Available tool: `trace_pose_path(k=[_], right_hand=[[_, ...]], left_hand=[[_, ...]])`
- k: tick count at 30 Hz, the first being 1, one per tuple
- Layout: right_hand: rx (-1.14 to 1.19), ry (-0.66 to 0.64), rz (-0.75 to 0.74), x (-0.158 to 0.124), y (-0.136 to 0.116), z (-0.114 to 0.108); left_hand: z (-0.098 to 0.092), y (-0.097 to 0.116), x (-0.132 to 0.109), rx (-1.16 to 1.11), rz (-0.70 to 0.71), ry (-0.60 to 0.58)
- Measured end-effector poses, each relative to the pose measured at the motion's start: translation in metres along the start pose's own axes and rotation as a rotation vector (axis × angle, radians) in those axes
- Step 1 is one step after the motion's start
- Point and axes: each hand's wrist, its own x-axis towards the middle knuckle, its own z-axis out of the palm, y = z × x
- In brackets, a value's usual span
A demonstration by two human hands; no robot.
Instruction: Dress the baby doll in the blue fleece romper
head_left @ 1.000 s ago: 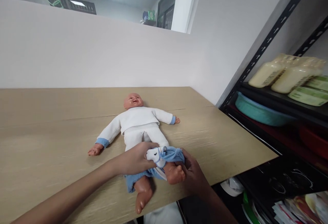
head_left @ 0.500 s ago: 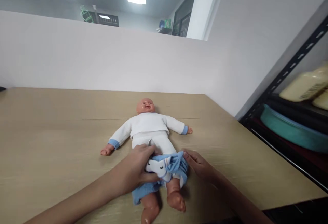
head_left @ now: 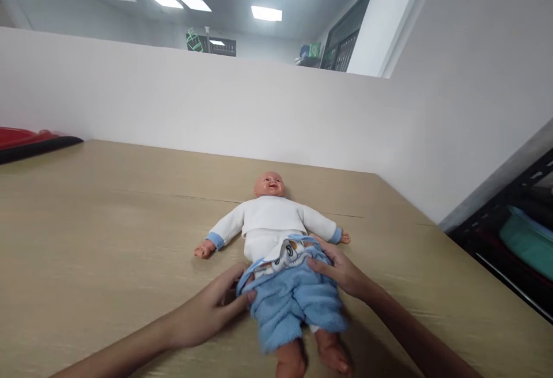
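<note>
Blue fluffy fabric shorts (head_left: 298, 303) are around the legs (head_left: 290, 359) of a plastic doll (head_left: 269, 185) in white clothes (head_left: 272, 214), lying on its back on the light-brown wooden bench (head_left: 108, 239). The left hand (head_left: 218, 307) and the right hand (head_left: 341, 269) grip the shorts' upper edge from opposite sides.

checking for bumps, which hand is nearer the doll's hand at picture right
Right. The right hand, holding one side of the blue pants at the waist, is close below the doll's hand in the picture; the left hand holds their opposite side, farther off across the doll.
</note>
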Motion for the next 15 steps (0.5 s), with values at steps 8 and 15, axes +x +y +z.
trace_pose_path(k=[8,15], right_hand=[[0.109,0.149,-0.017,0.038,-0.002,0.025],[-0.163,0.244,-0.142,0.053,0.010,0.026]], left_hand=[[-0.020,-0.021,0.040,-0.126,-0.104,0.257],[-0.036,-0.026,0.060,0.125,0.003,0.462]])
